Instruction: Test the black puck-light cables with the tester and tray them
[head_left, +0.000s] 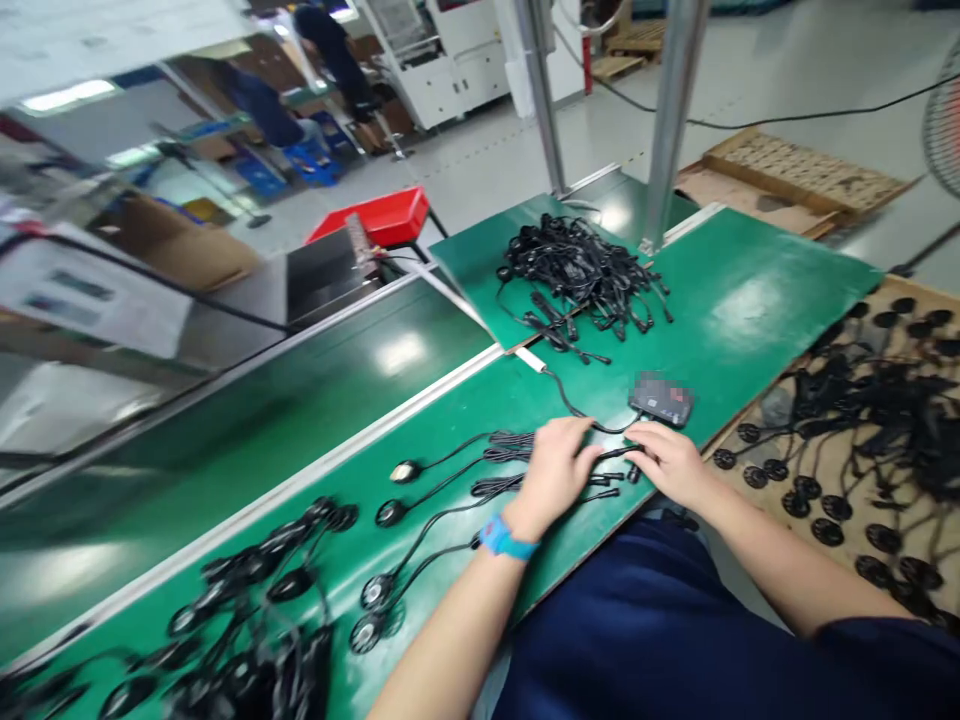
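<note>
My left hand (559,462), with a blue wristband (508,540), is closed around a black cable at the front of the green workbench. My right hand (666,462) pinches a black cable connector (619,452) in line with it; whether two plugs are joined there I cannot tell. Just beyond my right fingers lies a small black box (661,398) with a lead attached. A white plug (531,360) lies on the bench further back. Left of my hands, several bundled cables (510,440) with round black heads (390,512) lie side by side, partly under my left hand.
A heap of black cables (577,265) lies at the back of the bench; another pile (262,600) is at front left. On my right, a cardboard surface (765,520) bears many round-headed cables. A metal post (671,130), red tray (382,218) and conveyor belt (375,350) stand beyond.
</note>
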